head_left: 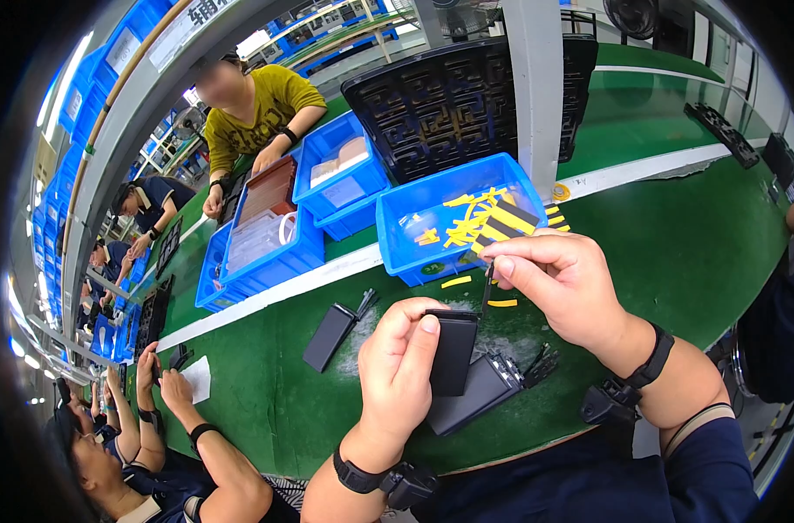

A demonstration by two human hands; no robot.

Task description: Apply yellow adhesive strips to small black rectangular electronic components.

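Note:
My left hand is closed around a flat black rectangular case, thumb on its face, held upright above the green table. Between the thumb and fingertips of my right hand is a thin black strip, which hangs down toward the case's top corner. I cannot tell whether it joins the case. Partly hidden behind the held case, a similar black case with short black leads lies on the table. Another such case rests to the left.
Beyond my hands stands a blue bin with yellow strips and black-and-yellow pieces. Loose yellow strips lie before it. More blue bins stand left, near a person in yellow. A metal post rises behind the bin.

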